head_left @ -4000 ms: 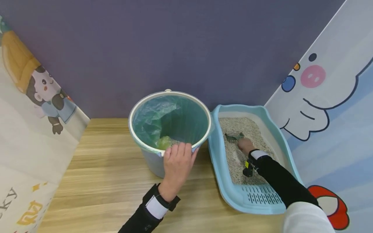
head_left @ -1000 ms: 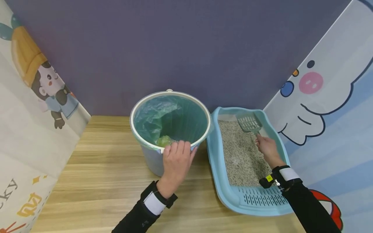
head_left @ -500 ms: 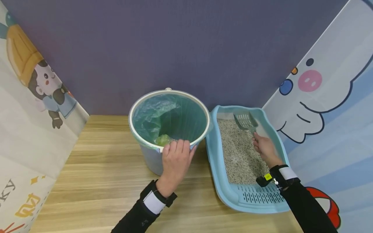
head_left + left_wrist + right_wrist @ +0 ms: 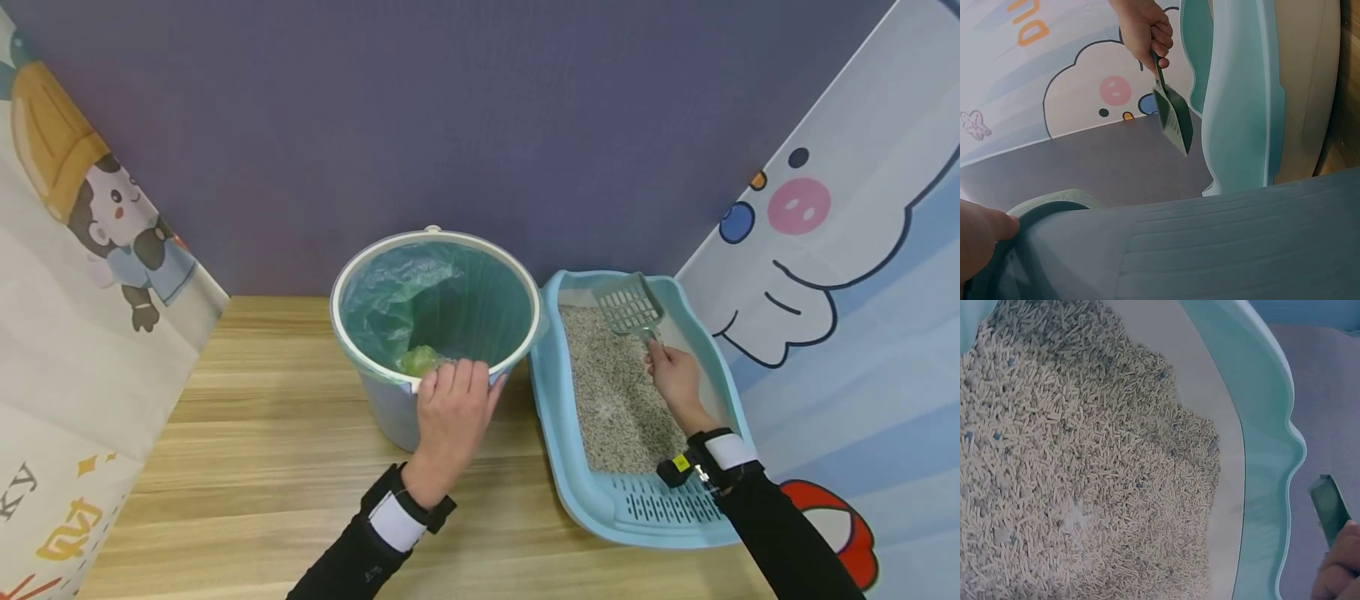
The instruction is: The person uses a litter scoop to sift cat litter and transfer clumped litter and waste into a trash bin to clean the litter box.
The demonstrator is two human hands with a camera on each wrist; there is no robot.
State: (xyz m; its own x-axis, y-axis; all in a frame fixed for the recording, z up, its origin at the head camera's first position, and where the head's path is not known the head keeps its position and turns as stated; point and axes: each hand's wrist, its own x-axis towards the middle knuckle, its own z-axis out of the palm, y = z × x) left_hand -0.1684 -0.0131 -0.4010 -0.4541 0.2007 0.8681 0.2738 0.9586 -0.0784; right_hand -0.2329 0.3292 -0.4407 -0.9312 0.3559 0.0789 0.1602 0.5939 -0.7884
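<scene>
Left hand [image 4: 456,412] gripping the bin [image 4: 390,415], right hand [image 4: 677,379] holding the scoop [image 4: 632,307] above the litter tray's [image 4: 566,467] 12 o'clock end.

Nearest, the left hand's fingers hook over the bin's rim at 5 o'clock, trapping the thin liner [image 4: 382,292]; the bin looks light enough to tip if pulled, and the liner soft and slippery, so the firm rim is the place to hold. Farther round, the right hand is closed about the scoop's handle, between 1 and 2 o'clock over the tray. Farthest, the slotted blade hangs clear of the litter [image 4: 615,408], its handle running toward 5 o'clock. It is probably light, stiff plastic; the handle gives the surest hold, kept level, since loose pellets would slide off a tilted blade.
</scene>
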